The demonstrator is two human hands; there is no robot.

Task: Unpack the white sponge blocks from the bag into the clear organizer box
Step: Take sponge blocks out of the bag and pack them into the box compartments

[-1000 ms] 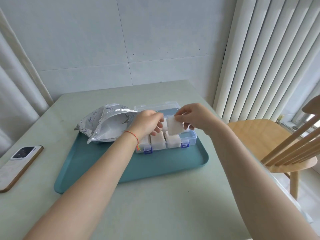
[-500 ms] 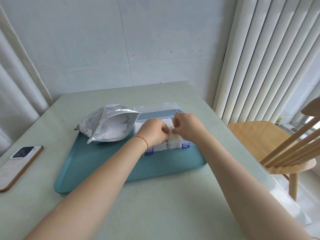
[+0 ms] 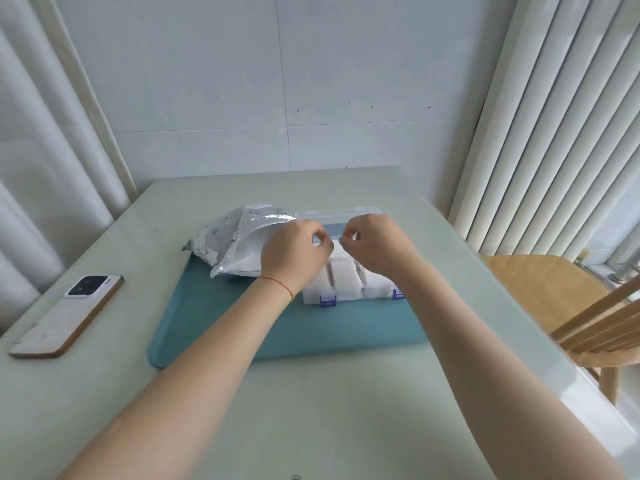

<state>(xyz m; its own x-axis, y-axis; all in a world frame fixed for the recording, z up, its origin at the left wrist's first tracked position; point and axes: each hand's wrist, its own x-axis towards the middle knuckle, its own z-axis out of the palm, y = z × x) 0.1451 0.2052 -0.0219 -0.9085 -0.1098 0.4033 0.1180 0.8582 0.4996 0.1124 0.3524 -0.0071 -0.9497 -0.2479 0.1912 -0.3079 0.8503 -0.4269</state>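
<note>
Over organizer box (image 3: 341, 287), both hands (image 3: 292, 252) curled

Both hands covered the organizer box (image 3: 341, 216) back row; couldn't tell whether the fingers (image 3: 320, 237) held a sponge block. Chair (image 3: 568, 289) cut off at right edge.

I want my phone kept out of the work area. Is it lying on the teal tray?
No, the phone lies on the bare table, left of the teal tray and apart from it.
</note>
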